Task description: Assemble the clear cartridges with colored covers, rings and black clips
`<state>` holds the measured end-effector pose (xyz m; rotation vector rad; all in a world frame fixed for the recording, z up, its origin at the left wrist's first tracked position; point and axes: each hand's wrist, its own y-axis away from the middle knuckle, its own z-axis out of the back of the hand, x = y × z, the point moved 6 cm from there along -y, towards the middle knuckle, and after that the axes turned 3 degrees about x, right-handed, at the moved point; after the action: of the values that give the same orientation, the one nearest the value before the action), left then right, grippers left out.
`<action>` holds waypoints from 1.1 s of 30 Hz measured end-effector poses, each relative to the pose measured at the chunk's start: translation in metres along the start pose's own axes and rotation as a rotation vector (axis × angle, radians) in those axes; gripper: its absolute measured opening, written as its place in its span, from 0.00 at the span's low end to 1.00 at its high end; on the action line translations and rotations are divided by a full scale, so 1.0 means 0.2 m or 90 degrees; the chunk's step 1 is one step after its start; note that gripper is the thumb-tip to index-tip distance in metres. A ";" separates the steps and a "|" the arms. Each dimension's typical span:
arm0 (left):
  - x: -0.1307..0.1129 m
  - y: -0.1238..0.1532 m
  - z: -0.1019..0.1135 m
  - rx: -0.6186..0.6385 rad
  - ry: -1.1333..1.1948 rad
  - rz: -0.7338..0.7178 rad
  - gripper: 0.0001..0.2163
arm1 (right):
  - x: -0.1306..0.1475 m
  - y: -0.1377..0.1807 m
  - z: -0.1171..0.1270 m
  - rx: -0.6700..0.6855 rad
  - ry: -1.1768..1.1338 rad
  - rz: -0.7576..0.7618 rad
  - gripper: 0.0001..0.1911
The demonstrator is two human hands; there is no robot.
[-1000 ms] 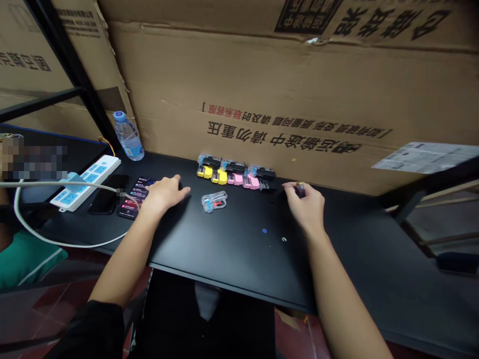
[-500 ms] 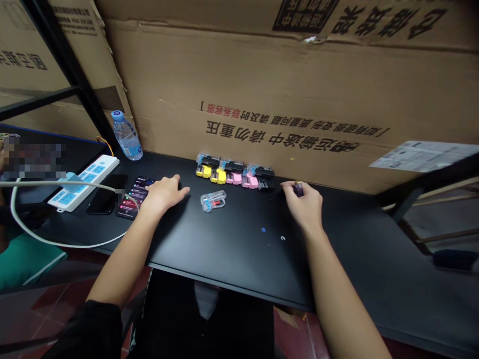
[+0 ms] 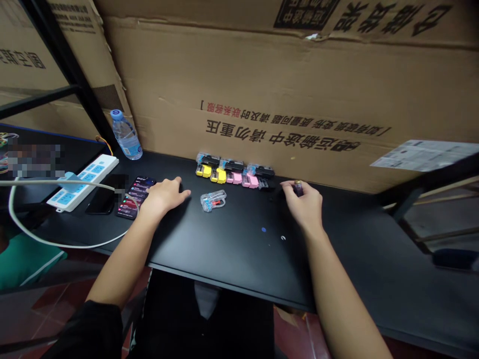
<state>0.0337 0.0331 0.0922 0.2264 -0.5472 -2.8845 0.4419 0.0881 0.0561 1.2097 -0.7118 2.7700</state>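
My left hand (image 3: 164,195) lies palm down on the black table (image 3: 232,249), fingers loosely stretched, holding nothing, just right of a lit phone (image 3: 133,197). My right hand (image 3: 305,205) rests further right, fingers curled round a small dark purple piece (image 3: 298,188). Between the hands lies a clear plastic cartridge with red and blue parts (image 3: 213,200). Behind it, along the cardboard, stands a row of ink cartridges: yellow ones (image 3: 211,172), pink ones (image 3: 242,178) and a dark one (image 3: 264,183).
A large cardboard box (image 3: 280,99) walls the table's far side. At the left are a water bottle (image 3: 126,135), a white power strip (image 3: 80,182) with a grey cable (image 3: 45,234), and a dark phone (image 3: 100,200). A black metal frame (image 3: 430,189) crosses at right.
None of the objects has moved and both hands stay where they were; only the view has shifted slightly.
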 end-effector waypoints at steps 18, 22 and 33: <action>-0.02 -0.04 -0.01 -0.011 -0.029 -0.022 0.28 | 0.01 0.01 -0.01 0.006 0.003 -0.010 0.11; -0.01 -0.04 -0.01 -0.006 -0.024 -0.025 0.28 | 0.01 0.01 -0.01 0.003 0.003 0.002 0.10; -0.01 -0.01 0.00 0.033 -0.012 -0.015 0.29 | -0.01 0.00 -0.01 0.014 0.009 0.000 0.13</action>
<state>0.0350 0.0357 0.0918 0.2152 -0.6276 -2.9001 0.4412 0.0894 0.0540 1.1916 -0.6818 2.7908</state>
